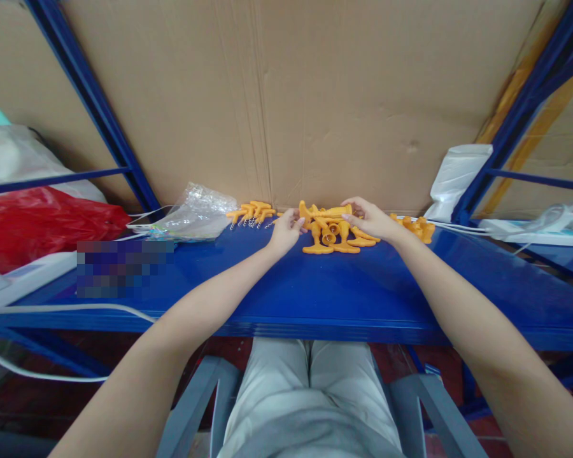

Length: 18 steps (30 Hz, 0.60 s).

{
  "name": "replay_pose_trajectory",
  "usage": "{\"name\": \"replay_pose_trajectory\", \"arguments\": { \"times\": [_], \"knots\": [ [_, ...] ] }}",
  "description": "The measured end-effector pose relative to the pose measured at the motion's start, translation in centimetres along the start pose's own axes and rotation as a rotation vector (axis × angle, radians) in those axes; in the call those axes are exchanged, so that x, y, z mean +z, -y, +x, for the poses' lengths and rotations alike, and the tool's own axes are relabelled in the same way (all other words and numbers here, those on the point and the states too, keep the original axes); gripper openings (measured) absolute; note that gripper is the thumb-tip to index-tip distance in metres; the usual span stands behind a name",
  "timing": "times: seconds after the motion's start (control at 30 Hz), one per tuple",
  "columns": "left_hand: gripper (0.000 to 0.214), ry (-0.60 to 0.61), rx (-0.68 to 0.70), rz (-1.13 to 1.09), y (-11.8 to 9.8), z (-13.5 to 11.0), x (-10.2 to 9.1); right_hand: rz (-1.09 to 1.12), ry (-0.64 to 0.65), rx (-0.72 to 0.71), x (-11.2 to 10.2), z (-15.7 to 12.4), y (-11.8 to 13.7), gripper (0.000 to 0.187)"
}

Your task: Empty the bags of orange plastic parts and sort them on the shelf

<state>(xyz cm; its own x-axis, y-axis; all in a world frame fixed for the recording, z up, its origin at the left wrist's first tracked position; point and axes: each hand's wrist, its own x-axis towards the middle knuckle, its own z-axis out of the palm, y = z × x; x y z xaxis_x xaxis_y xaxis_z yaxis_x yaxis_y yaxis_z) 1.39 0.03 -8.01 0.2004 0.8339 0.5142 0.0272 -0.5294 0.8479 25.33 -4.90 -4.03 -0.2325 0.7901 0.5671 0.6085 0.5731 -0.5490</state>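
Over a pile of yellow plastic corkscrews, a yellow corkscrew lies sideways between my two hands. My left hand is closed at its T-shaped handle end. My right hand pinches the wide, flared end of its sleeve. Any metal spiral in this corkscrew is hidden. Left of my left hand lie several T-handles with bare metal spirals. A group of loose yellow sleeves sits beyond my right hand.
The blue table stands against a cardboard wall. A clear plastic bag lies at left, near a red bag. White cables and a power strip are at right. Blue metal posts rise on both sides.
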Motion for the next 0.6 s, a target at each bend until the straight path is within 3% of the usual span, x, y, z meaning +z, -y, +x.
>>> {"name": "replay_pose_trajectory", "arguments": {
  "times": [0.1, 0.27, 0.4, 0.6],
  "knots": [
    [0.012, 0.025, 0.006, 0.004, -0.06, -0.02, 0.01, -0.22, 0.037, -0.034, -0.22, -0.17, -0.2, 0.026],
    [0.013, 0.042, -0.002, 0.032, -0.22, -0.04, 0.19, -0.396, 0.069, -0.032, -0.18, -0.3, -0.22, 0.029],
    [0.012, 0.013, -0.013, 0.047, -0.19, -0.06, 0.15, -0.406, 0.067, -0.044, -0.07, -0.36, 0.04, 0.029],
    [0.014, 0.049, 0.077, 0.093, -0.04, -0.26, -0.03, -0.402, 0.099, -0.142, 0.38, -0.18, 0.07, 0.027]
  ]
}}
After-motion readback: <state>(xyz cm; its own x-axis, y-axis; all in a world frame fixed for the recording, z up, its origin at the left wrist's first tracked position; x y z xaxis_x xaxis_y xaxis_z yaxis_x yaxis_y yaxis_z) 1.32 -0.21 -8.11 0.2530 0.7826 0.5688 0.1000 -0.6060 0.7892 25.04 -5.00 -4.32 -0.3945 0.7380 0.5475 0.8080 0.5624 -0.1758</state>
